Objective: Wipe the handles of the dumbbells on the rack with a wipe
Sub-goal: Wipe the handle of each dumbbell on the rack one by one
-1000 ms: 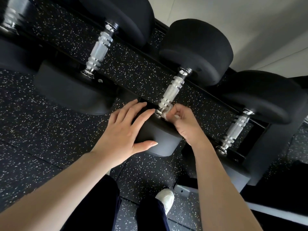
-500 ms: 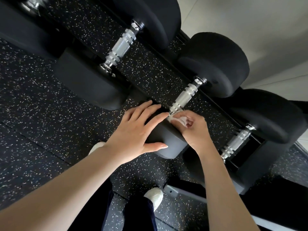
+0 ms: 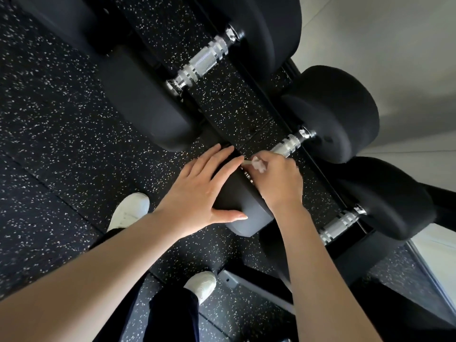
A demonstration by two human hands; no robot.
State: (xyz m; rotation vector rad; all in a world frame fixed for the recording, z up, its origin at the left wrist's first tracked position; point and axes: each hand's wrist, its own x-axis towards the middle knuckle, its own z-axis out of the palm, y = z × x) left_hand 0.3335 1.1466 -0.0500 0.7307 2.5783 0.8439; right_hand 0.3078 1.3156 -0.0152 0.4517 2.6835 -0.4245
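Rack holds three dumbbells visible in a row over speckled floor. Middle dumbbell is under work: left hand lies flat, fingers straight, on its near head; right hand curls round the near end of the handle, grip closed on a white wipe. Far half of that handle is bare, judged unwiped. Neighbouring handles untouched now; their status cannot be told. Room: heads crowd each handle's ends; open floor lies behind the person.

Left hand flat, right hand curled.
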